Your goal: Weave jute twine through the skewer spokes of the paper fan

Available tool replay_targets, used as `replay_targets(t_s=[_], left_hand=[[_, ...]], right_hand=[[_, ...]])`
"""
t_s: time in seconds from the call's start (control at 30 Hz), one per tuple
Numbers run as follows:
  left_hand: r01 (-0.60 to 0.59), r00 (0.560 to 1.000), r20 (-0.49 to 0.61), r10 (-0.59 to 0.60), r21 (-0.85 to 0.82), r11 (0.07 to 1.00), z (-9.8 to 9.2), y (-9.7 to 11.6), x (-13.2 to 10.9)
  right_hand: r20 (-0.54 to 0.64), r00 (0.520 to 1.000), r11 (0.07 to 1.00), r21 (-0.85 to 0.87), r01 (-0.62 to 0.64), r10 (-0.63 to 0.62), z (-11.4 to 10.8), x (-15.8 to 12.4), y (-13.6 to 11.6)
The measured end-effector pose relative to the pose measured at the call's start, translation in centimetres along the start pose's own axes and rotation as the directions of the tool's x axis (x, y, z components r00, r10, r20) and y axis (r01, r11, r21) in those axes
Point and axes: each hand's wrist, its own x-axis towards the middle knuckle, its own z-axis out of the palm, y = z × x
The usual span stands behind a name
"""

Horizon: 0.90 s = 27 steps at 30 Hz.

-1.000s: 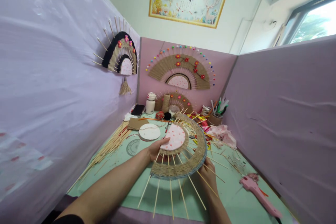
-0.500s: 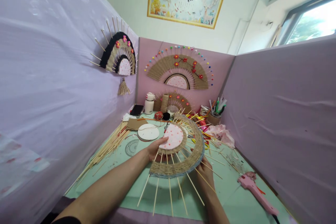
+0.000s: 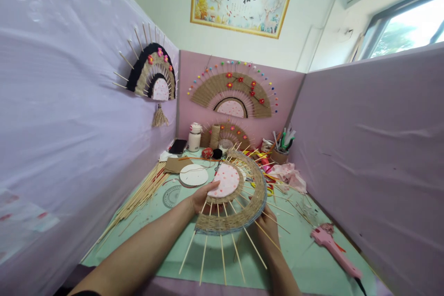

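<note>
A woven fan [image 3: 227, 225] is held up over the table, tilted on its side. It has a pink dotted half-disc at its centre, tan twine weaving, a blue-grey outer edge and thin wooden sticks poking out all round. My left hand [image 3: 204, 198] grips the half-disc, thumb on top and the other fingers beneath. Against the outer edge on the right, my right hand [image 3: 268, 227] closes on the woven band from below, its fingertips partly hidden behind the fan.
Wooden sticks [image 3: 138, 199] lie at left, near a white disc [image 3: 193, 175] and a protractor [image 3: 172, 196]. A pink glue gun [image 3: 335, 250] rests at right. Behind stand a white bottle [image 3: 194, 138], a twine spool [image 3: 215, 136] and a tool pot [image 3: 280, 153]. Finished fans [image 3: 231, 85] hang on the partitions.
The whole view has shifted slightly, so everything sits a little further left. Both hands keep their hold on the fan, with hardly any movement.
</note>
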Motion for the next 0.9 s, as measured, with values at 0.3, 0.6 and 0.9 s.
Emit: replay_targets(t_s=[0.3,0.6,0.9], left_hand=[[-0.027,0.998,-0.065,0.025,-0.04,0.999,0.5,0.3,-0.3],[-0.096,0.994,-0.05,0.093,-0.069,0.993,0.6,0.8,-0.7],[-0.121,0.992,0.017,0.123,-0.073,0.99,0.4,0.8,-1.0]], right_hand=[[0.005,0.999,0.999,-0.027,0.035,-0.035,0.4,0.0,-0.7],[-0.025,0.999,0.998,-0.054,0.037,-0.038,0.7,0.2,-0.4],[-0.05,0.996,0.993,-0.095,0.063,-0.068,0.7,0.1,-1.1]])
